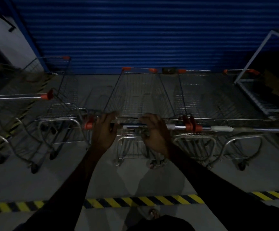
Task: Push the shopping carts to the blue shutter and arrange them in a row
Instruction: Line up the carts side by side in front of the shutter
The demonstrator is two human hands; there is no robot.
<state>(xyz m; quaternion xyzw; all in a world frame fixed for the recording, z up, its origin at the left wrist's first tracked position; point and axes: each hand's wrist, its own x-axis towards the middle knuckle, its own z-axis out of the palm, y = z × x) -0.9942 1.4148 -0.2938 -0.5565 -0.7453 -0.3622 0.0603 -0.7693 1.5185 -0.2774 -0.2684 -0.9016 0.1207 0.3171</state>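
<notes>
Left hand [104, 130] and right hand [154, 132] each curl round the handle [133, 126] of the middle cart [140, 95]. Behind, the shutter [135, 30] fills the back, and the cart's nose sits close to its foot. On the floor [102, 172], the right carts [195, 97] stand just beside it, handles in line; the left carts [58, 104] stand apart, skewed. Striped tape [143, 201] crosses nearer the person.

A single wide-angle camera, worn on the person's head, looked forward and steeply down over both arms. The left hand [104, 130] and right hand [153, 130] sat close below the lens on the handle of a cart [140, 97], the shutter [135, 30] filled the top of the frame just beyond, and striped tape [143, 201] crossed the floor near the feet.
</notes>
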